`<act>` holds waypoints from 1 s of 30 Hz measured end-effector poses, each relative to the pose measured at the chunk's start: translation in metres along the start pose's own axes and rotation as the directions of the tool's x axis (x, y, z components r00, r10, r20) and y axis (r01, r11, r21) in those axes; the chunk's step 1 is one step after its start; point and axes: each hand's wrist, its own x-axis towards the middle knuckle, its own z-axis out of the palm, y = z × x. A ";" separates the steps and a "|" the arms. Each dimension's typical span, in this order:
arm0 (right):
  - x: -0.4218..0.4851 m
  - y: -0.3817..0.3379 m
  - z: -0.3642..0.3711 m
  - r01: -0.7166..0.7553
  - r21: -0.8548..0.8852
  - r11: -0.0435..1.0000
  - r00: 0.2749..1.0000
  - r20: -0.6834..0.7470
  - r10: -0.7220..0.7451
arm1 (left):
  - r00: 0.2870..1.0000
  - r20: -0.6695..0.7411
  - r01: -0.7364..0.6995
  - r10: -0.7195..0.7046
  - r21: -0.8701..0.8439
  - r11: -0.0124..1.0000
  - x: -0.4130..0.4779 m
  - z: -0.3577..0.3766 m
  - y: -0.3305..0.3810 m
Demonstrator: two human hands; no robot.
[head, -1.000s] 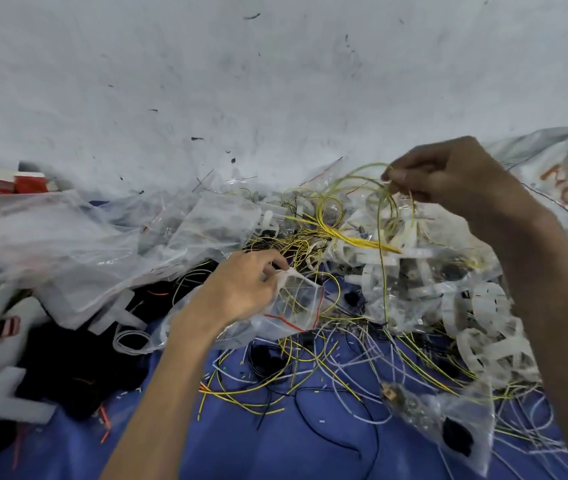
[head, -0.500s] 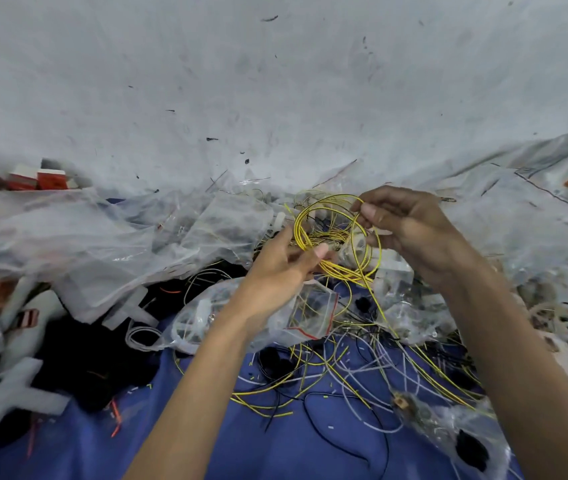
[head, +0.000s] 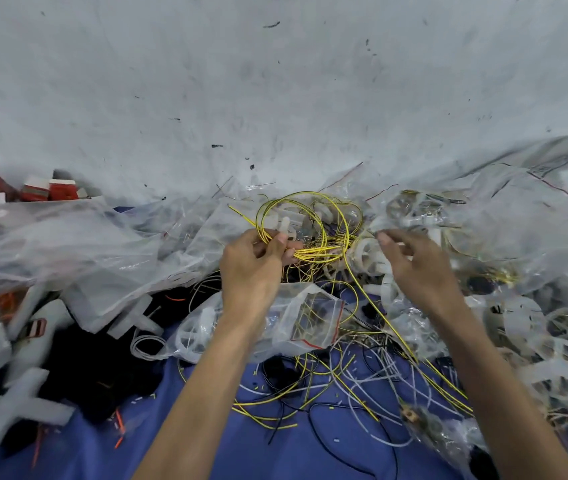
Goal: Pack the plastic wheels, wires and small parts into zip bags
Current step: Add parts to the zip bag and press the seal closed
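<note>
Small red-and-white boxes (head: 50, 189) line the far left edge of a blue cloth (head: 95, 459), with white foam cross pieces (head: 15, 414) nearer. At centre, the left hand (head: 251, 268) grips a looped coil of yellow wire (head: 296, 216), raised above a clear zip bag with a red seal strip (head: 310, 318) lying on loose wires. A white spoked plastic wheel (head: 367, 254) sits just beside the right hand (head: 417, 268), whose fingers are loosely spread, holding nothing.

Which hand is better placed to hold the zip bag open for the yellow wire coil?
Right. The left hand grips the yellow wire coil; the right hand looks free, fingers loose, with the zip bag just below.
</note>
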 end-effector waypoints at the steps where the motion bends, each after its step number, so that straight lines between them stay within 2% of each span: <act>1: -0.005 -0.011 0.004 -0.057 0.185 0.981 0.986 0.163 0.027 | 1.000 0.008 0.000 0.000 -0.004 1.000 0.000 0.001 0.000; 2: -0.009 -0.019 0.009 -0.134 0.290 0.948 0.944 0.327 0.033 | 1.000 0.017 0.005 -0.005 -0.002 1.000 -0.001 0.002 0.000; 3: -0.013 -0.023 0.014 -0.187 0.332 0.924 0.901 0.432 0.027 | 1.000 0.019 0.009 -0.009 0.011 1.000 -0.001 0.002 -0.001; 4: -0.014 -0.025 0.019 -0.185 0.356 0.916 0.891 0.453 0.004 | 1.000 0.012 0.012 -0.012 0.031 0.999 -0.001 0.001 -0.001; 7: -0.011 -0.020 0.016 -0.159 0.379 0.912 0.937 0.349 0.019 | 0.997 -0.082 0.009 -0.003 0.072 0.997 0.004 -0.009 -0.002; 9: -0.008 -0.009 0.005 -0.211 0.339 0.917 0.917 0.393 0.065 | 0.988 -0.155 0.021 -0.015 0.034 0.999 0.009 -0.018 -0.001; 10: -0.006 -0.003 -0.001 -0.221 0.257 0.941 0.896 0.434 0.092 | 0.983 -0.180 0.025 -0.023 0.006 1.000 0.011 -0.021 -0.001; 12: -0.002 0.008 -0.008 -0.181 -0.074 0.981 0.843 0.502 0.194 | 0.974 -0.223 0.019 -0.025 -0.031 0.999 0.013 -0.022 0.000; 14: 0.000 0.015 -0.007 -0.040 -0.463 0.885 0.813 0.500 0.298 | 0.971 -0.236 0.010 -0.028 -0.081 0.997 0.012 -0.020 0.002; 15: 0.000 0.017 -0.004 0.048 -0.587 0.808 0.826 0.478 0.299 | 0.975 -0.220 0.013 -0.041 -0.126 0.992 0.010 -0.017 0.003; 16: -0.001 0.016 -0.002 0.099 -0.616 0.782 0.856 0.453 0.249 | 0.981 -0.184 0.028 -0.061 -0.176 0.984 0.007 -0.013 0.004; 17: -0.002 0.011 0.000 0.122 -0.547 0.828 0.890 0.429 0.152 | 0.987 -0.135 0.053 -0.085 -0.226 0.973 0.004 -0.007 0.005; 18: -0.003 0.004 0.003 0.122 -0.375 0.919 0.912 0.407 0.045 | 0.990 -0.085 0.082 -0.109 -0.269 0.960 0.001 -0.001 0.006; 19: -0.004 -0.004 0.005 0.117 -0.122 0.986 0.925 0.374 -0.063 | 0.991 -0.041 0.111 -0.129 -0.308 0.945 -0.004 0.006 0.006; 20: -0.007 -0.013 0.009 0.104 0.135 0.985 0.929 0.341 -0.145 | 0.989 -0.012 0.133 -0.146 -0.340 0.931 -0.008 0.013 0.006; 22: -0.011 -0.025 0.019 0.060 0.452 0.890 0.954 0.236 -0.184 | 0.987 0.008 0.154 -0.162 -0.370 0.916 -0.014 0.022 0.005; 25: -0.015 -0.034 0.021 0.065 0.625 0.778 0.986 0.080 -0.146 | 0.981 -0.030 0.165 -0.191 -0.383 0.909 -0.016 0.026 0.004; 27: -0.017 -0.034 0.017 0.057 0.686 0.725 0.982 0.091 -0.164 | 0.976 -0.055 0.175 -0.211 -0.381 0.908 -0.015 0.024 0.004; 30: -0.018 -0.035 0.015 0.038 0.653 0.756 0.982 0.115 -0.149 | 0.977 -0.033 0.184 -0.209 -0.351 0.918 -0.017 0.023 0.004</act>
